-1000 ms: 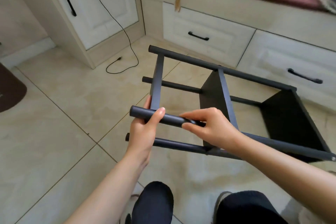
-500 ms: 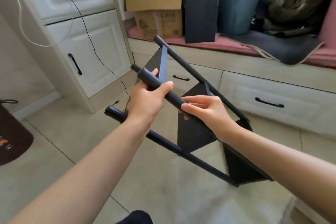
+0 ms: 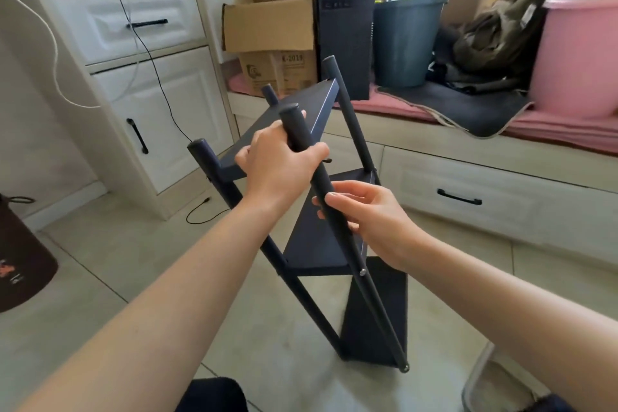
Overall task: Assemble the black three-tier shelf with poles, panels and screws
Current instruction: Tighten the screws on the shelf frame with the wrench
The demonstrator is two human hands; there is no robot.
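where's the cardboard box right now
In the head view the cardboard box sits upper centre on the pink-covered bench, just left of the black computer tower, behind the shelf.

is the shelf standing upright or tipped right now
Tipped. The shelf leans over, its poles slanting, with the left hand and right hand holding the near pole.

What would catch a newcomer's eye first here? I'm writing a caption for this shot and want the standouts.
First, the black three-tier shelf with round poles and flat panels, tilted in the centre of the view above the tiled floor. The left hand grips the nearest black pole near its top, and the right hand holds it lower down. Behind, a pink plastic tub sits at the right edge.
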